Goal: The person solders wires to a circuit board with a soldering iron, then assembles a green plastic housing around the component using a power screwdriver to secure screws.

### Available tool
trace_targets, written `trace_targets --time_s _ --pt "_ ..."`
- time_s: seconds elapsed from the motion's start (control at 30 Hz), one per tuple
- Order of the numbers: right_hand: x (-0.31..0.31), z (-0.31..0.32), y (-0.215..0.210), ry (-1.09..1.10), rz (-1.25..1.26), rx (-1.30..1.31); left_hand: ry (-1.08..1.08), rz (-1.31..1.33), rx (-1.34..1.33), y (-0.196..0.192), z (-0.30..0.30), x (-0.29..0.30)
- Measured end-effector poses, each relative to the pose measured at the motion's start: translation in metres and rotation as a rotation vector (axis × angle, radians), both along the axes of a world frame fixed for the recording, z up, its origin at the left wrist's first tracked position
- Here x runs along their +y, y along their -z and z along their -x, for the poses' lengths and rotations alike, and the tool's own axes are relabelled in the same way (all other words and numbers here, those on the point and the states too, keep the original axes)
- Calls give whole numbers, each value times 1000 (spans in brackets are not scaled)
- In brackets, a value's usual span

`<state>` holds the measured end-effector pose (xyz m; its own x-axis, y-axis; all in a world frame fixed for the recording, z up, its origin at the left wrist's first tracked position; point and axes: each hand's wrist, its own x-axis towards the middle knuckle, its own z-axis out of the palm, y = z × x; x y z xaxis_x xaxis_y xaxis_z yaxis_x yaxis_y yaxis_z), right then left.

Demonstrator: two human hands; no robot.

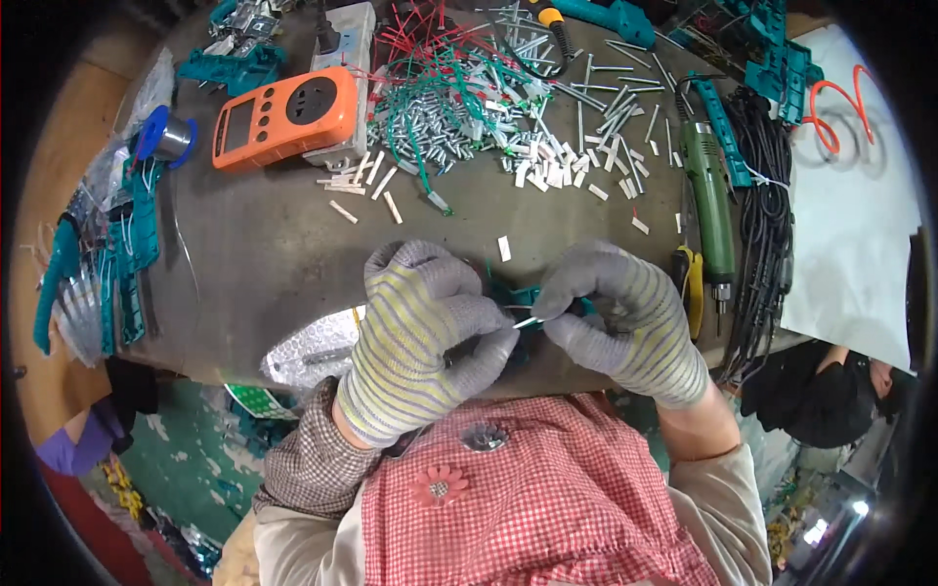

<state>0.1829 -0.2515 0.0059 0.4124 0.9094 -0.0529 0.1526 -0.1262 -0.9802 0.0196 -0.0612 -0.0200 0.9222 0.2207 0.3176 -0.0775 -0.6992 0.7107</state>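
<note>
Both of my hands wear grey knit gloves with yellow stripes and meet near the table's front edge. The fingertips of my left hand [430, 327] are pinched together, closed on one end of a thin white stick-like piece [528, 322]. At its other end, the thumb and fingers of my right hand [620, 317] are closed on it too. Its exact kind is too small to tell. Just behind the fingertips lies a teal plastic part [523, 296], mostly hidden by my hands. A small white strip [504, 248] lies on the table beyond them.
An orange meter with a socket [288, 115] lies at the back left, beside a solder spool [168, 137]. Several screws [440, 132], red and green wires and white strips spread across the back. A green electric screwdriver [707, 200] and black cables [757, 234] lie right; bubble wrap [318, 350] is by my left wrist.
</note>
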Motion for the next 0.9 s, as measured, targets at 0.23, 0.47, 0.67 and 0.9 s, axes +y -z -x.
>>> trace_targets --time_s 0.23,0.47,0.67,0.9 --pt "2 2 -25 -15 160 -174 62 -34 28 -2 -1 1" --pt "-3 11 -5 71 -74 -411 -69 -400 -105 -29 -5 -25" --pt "-33 -26 -21 254 43 -723 -27 -270 82 -21 7 -17" --pt "-182 -170 -42 985 585 -1131 -110 -161 26 -9 19 -11"
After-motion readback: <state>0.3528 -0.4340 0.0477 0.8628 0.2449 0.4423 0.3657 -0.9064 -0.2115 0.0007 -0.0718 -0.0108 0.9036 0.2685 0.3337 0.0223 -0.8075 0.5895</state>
